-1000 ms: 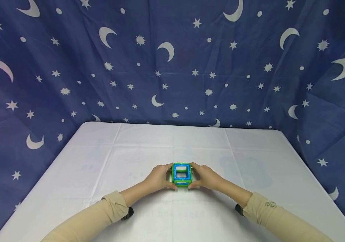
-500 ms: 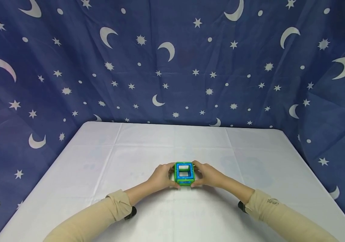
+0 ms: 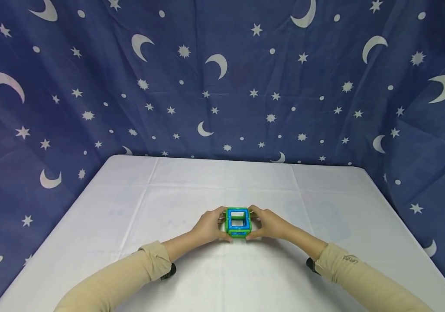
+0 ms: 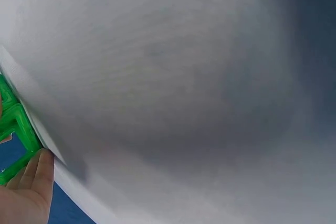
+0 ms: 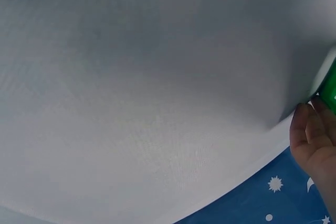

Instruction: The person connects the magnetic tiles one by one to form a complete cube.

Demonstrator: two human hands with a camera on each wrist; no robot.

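Both forearms converge on the table [image 3: 167,190]. Left hand [image 3: 208,226] and right hand [image 3: 268,225], fingers curled, grip opposite sides of the green-and-blue tile cube [image 3: 238,223].

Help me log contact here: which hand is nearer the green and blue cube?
Neither: both touch it. The left hand holds the cube on its left side, and the right hand holds its right side, on the white table.

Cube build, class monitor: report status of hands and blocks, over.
Left hand and right hand grip cube from both sides. Cube upright on white table. Nothing in the way.
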